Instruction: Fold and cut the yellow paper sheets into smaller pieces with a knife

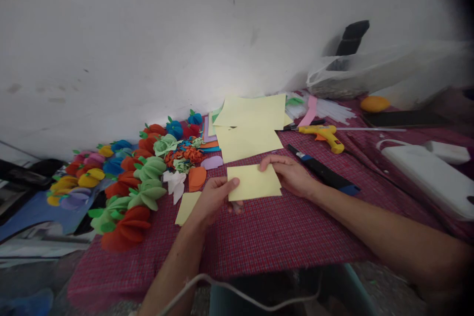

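Both hands hold a small pale yellow paper rectangle [254, 182] just above the red checked cloth [281, 229]. My left hand [213, 200] pinches its left edge, thumb on top. My right hand [291, 174] grips its upper right corner with the fingers curled over it. Behind the paper lie larger pale yellow sheets [250, 126]. A smaller yellow scrap [187, 207] lies on the cloth beside my left wrist.
Several paper flowers [129, 182] in orange, green, yellow and blue pile up at the left. A yellow glue gun [324, 134], a dark blue cutter [322, 173], scissors [303, 123], a white box [429, 177], a phone [403, 118] and a plastic bag [370, 74] lie right. A white cable [237, 294] hangs at the table's front.
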{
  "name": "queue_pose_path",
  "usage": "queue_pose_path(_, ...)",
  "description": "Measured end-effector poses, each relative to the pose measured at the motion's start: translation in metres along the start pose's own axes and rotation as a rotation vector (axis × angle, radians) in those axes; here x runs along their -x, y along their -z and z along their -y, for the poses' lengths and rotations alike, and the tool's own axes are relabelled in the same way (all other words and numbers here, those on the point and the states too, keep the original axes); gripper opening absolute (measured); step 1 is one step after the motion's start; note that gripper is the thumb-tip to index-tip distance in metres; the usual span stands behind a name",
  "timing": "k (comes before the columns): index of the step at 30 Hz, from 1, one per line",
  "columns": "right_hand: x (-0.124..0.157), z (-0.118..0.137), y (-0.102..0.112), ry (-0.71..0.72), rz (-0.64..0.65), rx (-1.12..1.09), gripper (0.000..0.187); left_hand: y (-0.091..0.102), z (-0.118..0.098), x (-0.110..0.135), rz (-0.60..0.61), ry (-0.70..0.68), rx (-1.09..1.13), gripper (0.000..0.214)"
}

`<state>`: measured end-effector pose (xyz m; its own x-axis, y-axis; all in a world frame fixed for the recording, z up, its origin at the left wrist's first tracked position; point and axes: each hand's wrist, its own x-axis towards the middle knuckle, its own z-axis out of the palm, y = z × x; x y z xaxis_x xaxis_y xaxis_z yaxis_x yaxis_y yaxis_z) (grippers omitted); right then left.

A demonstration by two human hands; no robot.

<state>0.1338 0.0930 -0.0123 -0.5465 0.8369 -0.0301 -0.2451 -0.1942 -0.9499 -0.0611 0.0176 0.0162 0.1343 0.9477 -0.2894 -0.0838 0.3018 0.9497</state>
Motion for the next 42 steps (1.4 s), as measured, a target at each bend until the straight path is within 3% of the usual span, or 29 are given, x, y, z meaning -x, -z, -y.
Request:
queue_pose_path(6, 0.0005, 0.0070, -0.0011, 0.016, 0.011, -0.103, 0.022, 0.0020, -0.0003, -0.0002, -0.027, -0.086, -0.043, 0.031)
queue_pose_path(9, 0.0006, 0.0093, -0.0008, -0.047, 0.052, -0.173, 0.026, 0.0040, -0.0006, -0.0003, -0.060, -0.154, -0.040, 0.029)
queue_pose_path(12, 0.0015, 0.0072, -0.0003, -0.129, 0.072, -0.082, 0.028, 0.0058, -0.0007, -0.0006, -0.078, -0.190, -0.039, 0.028)
queue_pose_path(20, 0.0050, 0.0065, 0.0003, -0.170, 0.118, 0.048, 0.025, 0.0059, -0.0035, -0.0009, -0.108, -0.213, -0.019, 0.027)
queue_pose_path(33, 0.0048, 0.0090, 0.0007, -0.077, 0.159, 0.226, 0.025, 0.0086, -0.0002, -0.0054, -0.176, -0.233, -0.003, 0.027)
queue_pose_path(42, 0.0052, 0.0082, -0.0010, -0.046, 0.085, 0.292, 0.024, 0.0017, -0.0027, -0.0059, -0.219, -0.212, 0.180, 0.032)
